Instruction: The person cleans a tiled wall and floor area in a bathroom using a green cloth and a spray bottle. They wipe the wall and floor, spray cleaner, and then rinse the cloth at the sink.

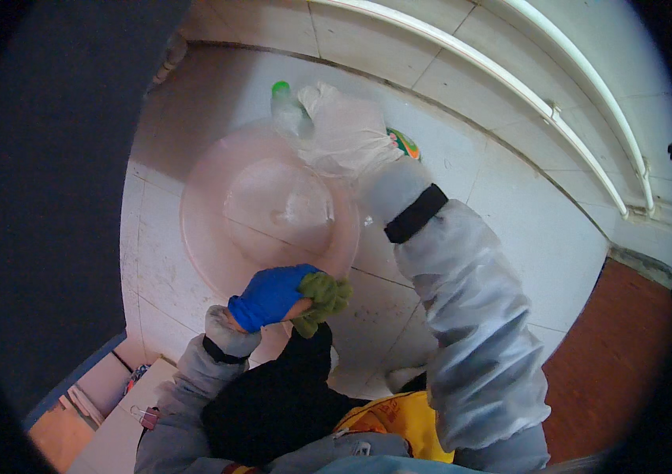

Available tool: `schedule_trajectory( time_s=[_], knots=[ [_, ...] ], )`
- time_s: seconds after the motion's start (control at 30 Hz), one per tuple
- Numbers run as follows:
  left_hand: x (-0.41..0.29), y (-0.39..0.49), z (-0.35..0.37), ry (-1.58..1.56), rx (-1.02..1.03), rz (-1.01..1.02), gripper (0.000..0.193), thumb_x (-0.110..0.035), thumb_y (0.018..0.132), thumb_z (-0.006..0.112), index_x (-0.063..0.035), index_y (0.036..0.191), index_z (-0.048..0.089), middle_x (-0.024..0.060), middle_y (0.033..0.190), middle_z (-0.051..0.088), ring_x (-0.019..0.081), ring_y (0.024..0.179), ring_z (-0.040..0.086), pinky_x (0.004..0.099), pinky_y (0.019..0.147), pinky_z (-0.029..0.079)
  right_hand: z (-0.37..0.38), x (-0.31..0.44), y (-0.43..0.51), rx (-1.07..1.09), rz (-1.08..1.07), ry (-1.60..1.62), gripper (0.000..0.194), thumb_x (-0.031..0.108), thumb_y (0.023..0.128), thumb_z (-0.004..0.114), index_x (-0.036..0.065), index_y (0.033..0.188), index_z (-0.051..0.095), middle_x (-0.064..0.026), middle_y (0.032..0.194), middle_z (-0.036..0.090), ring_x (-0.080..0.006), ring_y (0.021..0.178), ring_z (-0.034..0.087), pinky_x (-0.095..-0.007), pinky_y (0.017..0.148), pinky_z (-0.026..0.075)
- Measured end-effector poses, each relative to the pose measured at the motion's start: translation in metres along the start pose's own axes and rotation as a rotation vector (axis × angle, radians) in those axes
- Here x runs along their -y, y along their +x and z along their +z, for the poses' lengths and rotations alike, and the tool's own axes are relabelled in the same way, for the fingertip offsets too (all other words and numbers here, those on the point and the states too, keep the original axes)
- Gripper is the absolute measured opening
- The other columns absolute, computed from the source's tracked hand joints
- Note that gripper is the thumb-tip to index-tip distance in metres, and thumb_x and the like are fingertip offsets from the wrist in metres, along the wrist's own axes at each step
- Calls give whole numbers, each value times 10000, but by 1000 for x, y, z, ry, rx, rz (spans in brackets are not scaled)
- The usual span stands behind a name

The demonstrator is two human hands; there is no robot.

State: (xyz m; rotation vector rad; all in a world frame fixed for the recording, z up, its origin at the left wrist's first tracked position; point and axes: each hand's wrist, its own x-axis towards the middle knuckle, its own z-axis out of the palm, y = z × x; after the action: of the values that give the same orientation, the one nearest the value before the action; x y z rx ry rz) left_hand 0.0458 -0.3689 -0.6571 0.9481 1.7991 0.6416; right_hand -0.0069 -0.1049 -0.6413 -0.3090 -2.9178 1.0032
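Note:
My left hand, in a blue glove, grips a green cloth over the near rim of a translucent pink plastic basin. The basin stands on the tiled floor, and tile joints show through its bottom. My right arm reaches over the basin's right side to a crumpled whitish plastic bag or cloth at its far edge. Past the sleeve cuff the right hand cannot be made out. Left of the whitish thing is a clear bottle with a green cap. A green and orange package sticks out at its right.
White pipes run along the tiled wall at the back and right. A dark panel or cloth fills the left side. A white surface with a binder clip by its edge is at the lower left. Reddish-brown flooring lies at the right.

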Motion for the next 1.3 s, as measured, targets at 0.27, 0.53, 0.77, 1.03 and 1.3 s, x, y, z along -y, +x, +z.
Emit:
schedule_trajectory(
  time_s=[0.27,0.53,0.77,1.03,1.3],
  knots=[
    [-1,0,5,41,-23,20,405,-216,801,704,-114,1186,627,156,1047,696,372,954,662,432,839,538,-31,-81,-91,-252,170,-165,385,339,846,673,71,1119,624,-168,1076,596,-379,880,645,-455,756,529],
    [-13,10,8,57,24,4,475,-184,778,726,-124,1236,615,149,1083,695,362,1001,665,418,856,533,-63,-110,-160,-147,211,-256,346,305,864,653,62,1107,618,-151,1056,598,-364,845,653,-447,716,535],
    [-37,22,18,-1,24,71,482,-161,779,725,-125,1245,610,147,1092,695,350,998,670,407,858,534,-68,-52,-93,-226,19,-229,348,297,883,620,83,1158,614,-125,1065,601,-354,883,650,-445,724,543],
    [-42,15,13,-11,-6,65,444,-157,803,716,-112,1235,623,137,1082,702,311,1000,685,387,871,535,-82,-91,-176,-161,162,-238,350,325,905,626,77,1145,568,-122,1020,606,-335,801,644,-442,683,533],
    [-49,22,16,-47,29,92,362,-149,827,695,-112,1184,644,151,1067,702,334,974,688,388,862,550,-99,-129,-222,-171,340,-99,376,294,854,663,81,1150,570,-152,1030,595,-370,848,657,-465,705,541]
  ],
)
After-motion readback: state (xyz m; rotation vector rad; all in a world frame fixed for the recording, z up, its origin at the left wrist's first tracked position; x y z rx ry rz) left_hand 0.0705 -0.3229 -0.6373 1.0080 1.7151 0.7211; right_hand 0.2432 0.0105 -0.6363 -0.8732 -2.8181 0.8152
